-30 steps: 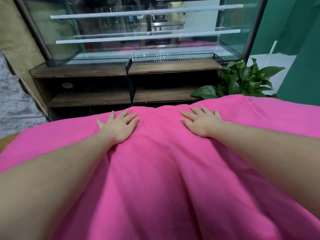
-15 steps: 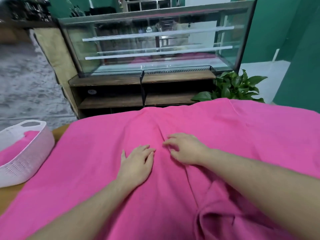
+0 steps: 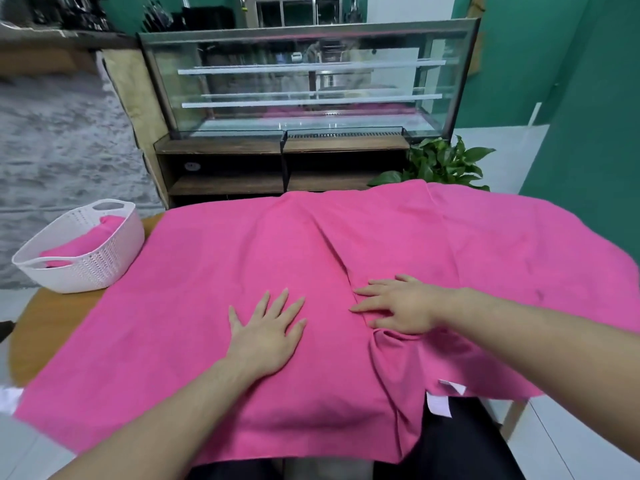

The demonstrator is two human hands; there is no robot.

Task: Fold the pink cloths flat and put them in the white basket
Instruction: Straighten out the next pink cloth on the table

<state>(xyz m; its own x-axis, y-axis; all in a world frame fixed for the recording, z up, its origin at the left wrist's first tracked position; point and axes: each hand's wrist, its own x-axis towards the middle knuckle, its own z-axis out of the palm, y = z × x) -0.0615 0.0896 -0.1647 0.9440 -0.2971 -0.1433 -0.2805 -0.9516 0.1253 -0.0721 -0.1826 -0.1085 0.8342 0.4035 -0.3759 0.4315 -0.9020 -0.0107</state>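
Your left hand (image 3: 266,336) lies flat on the big pink cloth (image 3: 214,271), palm down, fingers straight and spread, holding nothing. Your right hand (image 3: 398,306) also presses flat on the cloth just beside it, fingers straight and pointing toward your left, right at a long crease that runs from the far edge of the counter (image 3: 45,327) down to your fingertips. Below that hand the fabric bunches into a loose fold.

The pink cloth is spread open and covers nearly the whole counter; its near edge hangs over the near edge toward you, and its right part drapes past the right side. Two white tags (image 3: 443,398) show at the near hem, on the right.

The white basket (image 3: 104,258) stands on the far left corner of the counter, just beside the cloth's left edge. A folded pink cloth (image 3: 83,244) already lies inside it.

Beyond the far edge stand a glass display case (image 3: 311,81) on wooden shelves and a leafy green plant (image 3: 446,164).
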